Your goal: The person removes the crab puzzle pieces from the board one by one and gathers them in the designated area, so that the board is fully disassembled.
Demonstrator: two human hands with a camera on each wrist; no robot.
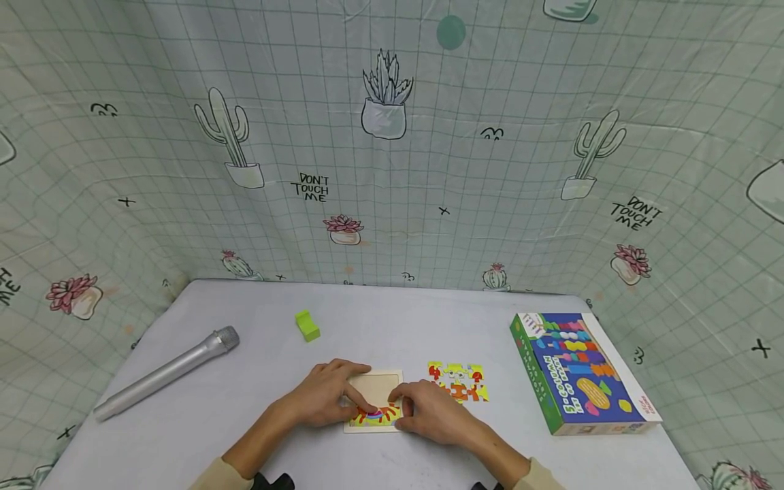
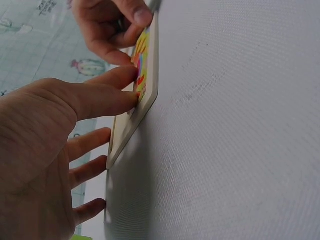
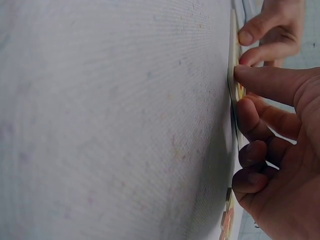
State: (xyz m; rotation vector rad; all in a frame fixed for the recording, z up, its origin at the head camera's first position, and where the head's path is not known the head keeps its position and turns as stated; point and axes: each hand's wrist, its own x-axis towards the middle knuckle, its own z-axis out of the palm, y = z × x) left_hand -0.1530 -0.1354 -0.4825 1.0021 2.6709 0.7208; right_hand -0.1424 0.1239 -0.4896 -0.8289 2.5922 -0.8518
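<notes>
A shallow wooden puzzle tray (image 1: 376,382) lies flat on the table between both hands, bright yellow, red and purple jigsaw pieces (image 1: 381,417) filling its near part. My left hand (image 1: 322,395) comes from the left. Its thumb and index fingertips press on the pieces, while the other fingers spread past the tray's side in the left wrist view. At the tray's right side, my right hand (image 1: 431,412) pinches at a jigsaw piece with thumb and index finger. In the right wrist view its remaining fingers (image 3: 252,152) are curled; the piece itself is mostly hidden.
Loose jigsaw pieces (image 1: 457,390) lie grouped right of the tray, close behind the right hand. A colourful puzzle box (image 1: 584,374) is farther right. A green block (image 1: 307,327) sits behind the left hand, and a silver microphone (image 1: 168,373) lies at the left.
</notes>
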